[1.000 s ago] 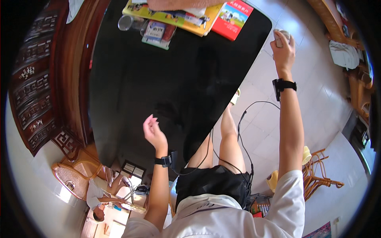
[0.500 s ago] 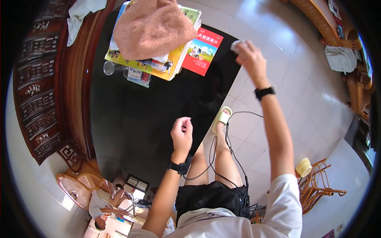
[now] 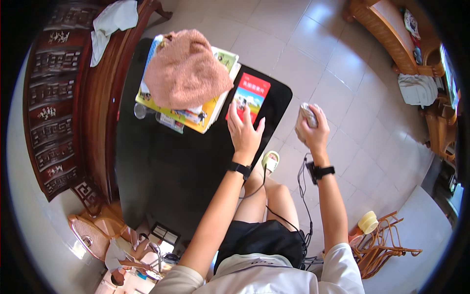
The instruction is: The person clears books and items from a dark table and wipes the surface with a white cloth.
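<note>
My left hand reaches over the lower end of a flat red box with a cartoon cow and meadow on it. Its fingers are spread; whether the fingertips touch the box I cannot tell. The box lies on a black glossy table, beside a stack of books and papers. A brown fluffy cloth is heaped on that stack. Off the table's right edge, my right hand is closed around a greyish-white wad, seemingly folded cloth. A black band circles each wrist.
A clear round container and a small clear case lie left of the books. Dark cables hang by my legs. A carved wooden bench runs along the left; another person sits at lower left.
My left hand has moved forward and opened out over the red box. My right hand has come back toward me, still holding the greyish-white wad. The view has shifted too.
</note>
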`<state>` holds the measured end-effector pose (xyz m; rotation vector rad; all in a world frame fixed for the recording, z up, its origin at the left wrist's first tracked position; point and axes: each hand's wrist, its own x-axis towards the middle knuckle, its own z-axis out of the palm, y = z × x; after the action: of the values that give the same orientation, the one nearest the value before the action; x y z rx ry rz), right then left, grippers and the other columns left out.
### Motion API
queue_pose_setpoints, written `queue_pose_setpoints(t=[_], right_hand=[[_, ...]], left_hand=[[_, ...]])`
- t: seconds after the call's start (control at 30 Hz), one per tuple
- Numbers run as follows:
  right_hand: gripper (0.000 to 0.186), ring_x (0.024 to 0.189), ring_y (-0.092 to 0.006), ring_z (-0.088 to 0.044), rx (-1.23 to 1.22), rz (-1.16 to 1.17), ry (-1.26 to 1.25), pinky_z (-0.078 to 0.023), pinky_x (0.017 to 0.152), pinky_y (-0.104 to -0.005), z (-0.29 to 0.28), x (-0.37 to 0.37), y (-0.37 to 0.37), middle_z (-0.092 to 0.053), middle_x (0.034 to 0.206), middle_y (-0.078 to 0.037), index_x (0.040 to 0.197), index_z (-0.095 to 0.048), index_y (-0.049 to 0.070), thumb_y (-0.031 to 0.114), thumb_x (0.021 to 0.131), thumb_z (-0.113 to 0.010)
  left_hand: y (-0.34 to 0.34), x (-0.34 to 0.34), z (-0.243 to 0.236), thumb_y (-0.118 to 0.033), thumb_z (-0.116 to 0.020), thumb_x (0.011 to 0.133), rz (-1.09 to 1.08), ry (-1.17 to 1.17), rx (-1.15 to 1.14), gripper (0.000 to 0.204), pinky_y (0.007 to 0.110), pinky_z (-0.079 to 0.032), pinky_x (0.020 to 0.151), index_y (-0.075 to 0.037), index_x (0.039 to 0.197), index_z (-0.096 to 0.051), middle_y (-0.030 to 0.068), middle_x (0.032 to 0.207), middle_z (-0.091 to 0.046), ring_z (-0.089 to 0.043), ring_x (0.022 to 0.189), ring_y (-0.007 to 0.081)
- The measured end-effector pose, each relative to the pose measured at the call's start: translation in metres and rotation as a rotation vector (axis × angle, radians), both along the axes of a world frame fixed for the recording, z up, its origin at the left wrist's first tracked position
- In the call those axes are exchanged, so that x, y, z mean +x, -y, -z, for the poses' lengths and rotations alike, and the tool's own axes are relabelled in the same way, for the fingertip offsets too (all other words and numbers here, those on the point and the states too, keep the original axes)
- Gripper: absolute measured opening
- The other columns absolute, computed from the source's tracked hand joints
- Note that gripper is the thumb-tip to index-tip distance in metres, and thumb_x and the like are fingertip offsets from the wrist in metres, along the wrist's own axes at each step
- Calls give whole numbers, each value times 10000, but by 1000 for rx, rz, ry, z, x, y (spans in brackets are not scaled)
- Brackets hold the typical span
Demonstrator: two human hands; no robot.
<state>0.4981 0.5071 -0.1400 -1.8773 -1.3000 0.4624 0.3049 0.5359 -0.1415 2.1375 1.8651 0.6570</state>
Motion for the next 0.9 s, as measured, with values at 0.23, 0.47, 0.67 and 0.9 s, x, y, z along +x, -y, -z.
queue_pose_setpoints(t=[0.23,0.47,0.67,0.9], right_hand=[[371,939,-294,-573,-38,127,-115,-442,836,-330,-9,-14,19,-574,1018,-175,1015,-563,24,12,649,-624],[556,759,-263,-529,109,-452,187,-473,618,-336,-4,-80,-1,-506,1026,-142,1028,-577,139,61,495,-716],[311,816,-226,-509,261,-1009,409,-471,610,-297,32,-119,-41,-482,1021,-83,1029,-542,128,195,727,-516],[420,827,-255,-537,9,-424,497,-503,627,-318,29,9,-161,-503,1048,-81,997,-557,166,117,592,-659]], left_hand=[[-6,-9,0,-258,-745,605,-177,47,-59,719,490,-263,910,-1,1148,-350,184,1155,-406,-387,1074,357],[86,-70,-72,-86,-774,569,-160,254,-143,760,386,-354,897,-4,1158,-301,179,1143,-353,-404,1046,303],[86,-87,-87,-93,-757,592,-285,276,-195,741,381,-322,915,-22,1170,-298,162,1164,-343,-388,1072,272],[96,-102,-110,-93,-725,588,-307,444,-239,750,385,-252,974,-49,1186,-275,141,1209,-314,-332,1139,249]])
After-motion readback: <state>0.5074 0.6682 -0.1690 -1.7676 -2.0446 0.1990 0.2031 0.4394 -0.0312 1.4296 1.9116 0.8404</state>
